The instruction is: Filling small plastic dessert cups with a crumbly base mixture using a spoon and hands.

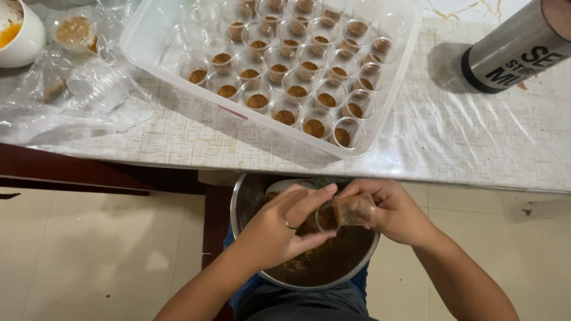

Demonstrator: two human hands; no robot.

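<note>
My right hand (392,211) holds a small clear plastic cup (348,211) on its side over a steel bowl (250,196) that rests on my lap and holds brown paste. My left hand (279,229), with a ring on one finger, meets the cup's mouth, thumb and forefinger pinched at its rim. On the table above, a clear plastic tray (148,35) holds several rows of the same small cups (285,89), each with a dab of brown paste at the bottom.
A steel cylinder with a black band (511,47) lies at the table's right back. At the left are crumpled clear plastic (77,89), a lidded small cup (74,32) and a white bowl with orange sauce (18,32). The table edge (446,178) runs just above the bowl.
</note>
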